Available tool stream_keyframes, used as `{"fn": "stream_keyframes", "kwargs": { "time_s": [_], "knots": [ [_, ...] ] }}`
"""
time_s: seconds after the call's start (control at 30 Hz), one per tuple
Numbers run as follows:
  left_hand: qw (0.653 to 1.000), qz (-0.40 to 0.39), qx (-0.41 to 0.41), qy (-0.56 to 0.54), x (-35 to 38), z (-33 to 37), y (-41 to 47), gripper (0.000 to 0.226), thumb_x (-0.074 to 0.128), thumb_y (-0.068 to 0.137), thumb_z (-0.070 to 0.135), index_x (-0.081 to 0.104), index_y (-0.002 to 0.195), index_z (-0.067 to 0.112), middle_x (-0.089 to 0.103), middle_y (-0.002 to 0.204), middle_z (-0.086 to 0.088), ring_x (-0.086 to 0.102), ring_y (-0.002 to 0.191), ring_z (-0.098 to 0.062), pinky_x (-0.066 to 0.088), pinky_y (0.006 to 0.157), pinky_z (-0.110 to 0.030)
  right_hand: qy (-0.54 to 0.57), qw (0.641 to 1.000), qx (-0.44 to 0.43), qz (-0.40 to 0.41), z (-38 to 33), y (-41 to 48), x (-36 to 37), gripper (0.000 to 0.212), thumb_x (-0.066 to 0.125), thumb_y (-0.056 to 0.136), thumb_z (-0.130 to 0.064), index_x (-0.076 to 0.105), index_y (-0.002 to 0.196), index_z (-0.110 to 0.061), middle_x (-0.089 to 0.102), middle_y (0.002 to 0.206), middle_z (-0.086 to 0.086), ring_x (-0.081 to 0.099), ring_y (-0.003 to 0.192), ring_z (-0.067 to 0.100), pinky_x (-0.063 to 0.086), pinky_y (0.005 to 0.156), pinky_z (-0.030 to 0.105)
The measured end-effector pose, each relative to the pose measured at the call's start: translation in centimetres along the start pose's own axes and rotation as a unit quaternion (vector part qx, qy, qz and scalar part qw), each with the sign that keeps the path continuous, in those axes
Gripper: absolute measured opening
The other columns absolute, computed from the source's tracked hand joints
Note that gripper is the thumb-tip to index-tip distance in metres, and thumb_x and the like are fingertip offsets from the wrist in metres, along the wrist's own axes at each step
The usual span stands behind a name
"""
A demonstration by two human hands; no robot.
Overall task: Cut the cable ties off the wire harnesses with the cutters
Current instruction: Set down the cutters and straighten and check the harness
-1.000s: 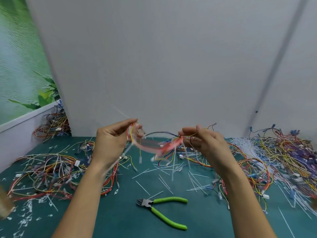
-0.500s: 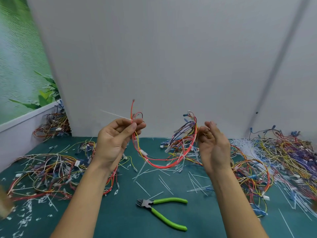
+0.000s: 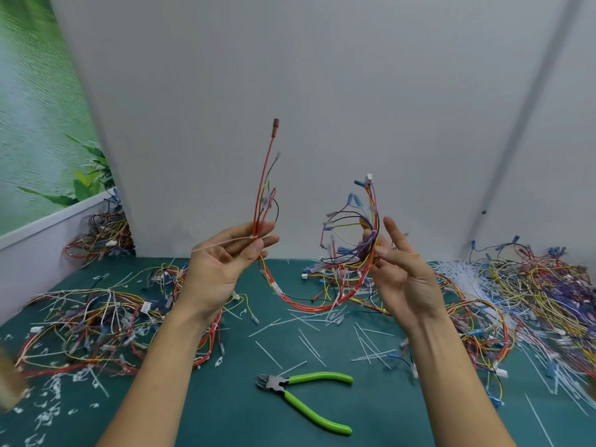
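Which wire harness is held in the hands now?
The mostly red harness, hanging in a loop between the left hand and right hand; all other harnesses lie in heaps on the green table.

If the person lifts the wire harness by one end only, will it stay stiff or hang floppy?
Probably floppy: the wire harness sags in a loop between the left hand and the right hand. Likely light, since each hand only pinches it.

Red wire harness (image 3: pixel 283 294) hangs looped mid-air; green-handled cutters (image 3: pixel 292 388) lie below.
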State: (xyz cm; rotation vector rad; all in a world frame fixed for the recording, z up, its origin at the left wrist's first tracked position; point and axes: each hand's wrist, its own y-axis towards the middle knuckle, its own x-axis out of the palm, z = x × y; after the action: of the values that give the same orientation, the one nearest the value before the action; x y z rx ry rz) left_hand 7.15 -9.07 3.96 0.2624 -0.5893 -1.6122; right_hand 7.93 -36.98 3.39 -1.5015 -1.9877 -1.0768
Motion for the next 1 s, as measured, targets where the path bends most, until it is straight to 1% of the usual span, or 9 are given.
{"fn": "stream_keyframes", "kwargs": {
  "time_s": [0.17,0.27,0.37,0.5,0.63,0.73,0.8,0.9,1.0],
  "knots": [
    [0.997,0.025,0.016,0.065,0.2,0.0,0.0,0.041,0.07,0.088,0.015,0.068,0.129,0.012,0.071,0.126,0.004,0.069,0.114,-0.022,0.055,0.098,-0.035,-0.032,0.999,0.0,-0.035,0.3,0.0,0.0,0.058,0.066,0.068,0.012,0.07,0.12,-0.014,0.069,0.13,0.016,0.071,0.091,0.023,0.059,0.087,0.033],
    [0.997,0.02,0.014,0.069,0.4,-0.3,0.0,0.04,0.068,0.089,0.009,0.065,0.129,0.003,0.064,0.136,0.006,0.069,0.115,-0.02,0.053,0.101,-0.036,-0.068,0.997,-0.018,-0.007,0.8,0.2,0.0,0.056,0.058,0.066,0.018,0.071,0.113,-0.01,0.075,0.109,0.011,0.071,0.082,0.022,0.059,0.081,0.032],
    [0.997,0.023,0.012,0.075,0.2,-0.8,0.1,0.032,0.066,0.091,0.004,0.068,0.122,-0.002,0.057,0.145,0.007,0.068,0.116,-0.021,0.054,0.1,-0.037,-0.1,0.994,-0.048,0.02,1.3,0.4,0.1,0.055,0.061,0.063,0.023,0.064,0.109,-0.007,0.07,0.087,0.007,0.069,0.076,0.02,0.057,0.087,0.036],
    [0.992,0.038,0.021,0.116,0.0,-0.9,0.1,0.029,0.07,0.09,0.011,0.073,0.118,0.01,0.062,0.14,0.005,0.059,0.129,-0.013,0.053,0.098,-0.024,-0.143,0.987,-0.066,0.042,1.7,0.5,0.0,0.052,0.048,0.074,0.032,0.061,0.105,-0.008,0.066,0.075,0.003,0.067,0.072,0.018,0.058,0.09,0.035],
    [0.975,0.081,-0.008,0.207,-0.1,-0.8,0.2,0.017,0.077,0.078,0.031,0.078,0.095,0.034,0.069,0.119,0.0,0.07,0.101,-0.011,0.059,0.086,-0.027,-0.169,0.982,-0.074,0.027,2.0,0.6,-0.5,0.064,0.033,0.074,0.04,0.061,0.106,-0.007,0.06,0.068,0.0,0.062,0.072,0.018,0.055,0.092,0.033],
    [0.983,0.077,-0.036,0.162,0.0,-0.6,0.1,0.013,0.078,0.077,0.029,0.08,0.084,0.041,0.077,0.106,0.009,0.073,0.097,-0.005,0.056,0.085,-0.015,-0.191,0.978,-0.084,0.028,2.1,0.7,-0.7,0.065,0.031,0.076,0.039,0.066,0.089,-0.013,0.056,0.068,0.0,0.057,0.073,0.02,0.053,0.087,0.033],
    [0.988,0.075,-0.051,0.121,0.0,-0.6,0.1,0.011,0.077,0.078,0.026,0.082,0.085,0.034,0.078,0.103,0.007,0.073,0.099,-0.007,0.055,0.087,-0.016,-0.204,0.973,-0.099,0.032,2.2,0.7,-0.5,0.067,0.032,0.075,0.04,0.065,0.069,-0.018,0.053,0.067,0.003,0.054,0.07,0.02,0.052,0.089,0.035],
    [0.991,0.055,-0.056,0.108,0.1,-0.5,-0.1,0.017,0.071,0.085,0.024,0.08,0.093,0.012,0.079,0.1,-0.006,0.075,0.096,-0.019,0.057,0.089,-0.027,-0.186,0.976,-0.108,0.018,2.3,0.5,0.2,0.061,0.035,0.072,0.04,0.058,0.06,-0.016,0.05,0.059,0.0,0.05,0.062,0.019,0.05,0.087,0.036],
    [0.995,0.054,-0.066,0.052,0.1,-0.4,-0.1,0.024,0.067,0.087,0.023,0.075,0.102,0.006,0.076,0.09,-0.009,0.073,0.083,-0.022,0.058,0.081,-0.028,-0.196,0.974,-0.108,-0.036,1.8,-0.2,1.0,0.039,0.059,0.081,0.012,0.058,0.056,-0.018,0.049,0.055,-0.001,0.049,0.059,0.018,0.048,0.082,0.034]
  ]
}}
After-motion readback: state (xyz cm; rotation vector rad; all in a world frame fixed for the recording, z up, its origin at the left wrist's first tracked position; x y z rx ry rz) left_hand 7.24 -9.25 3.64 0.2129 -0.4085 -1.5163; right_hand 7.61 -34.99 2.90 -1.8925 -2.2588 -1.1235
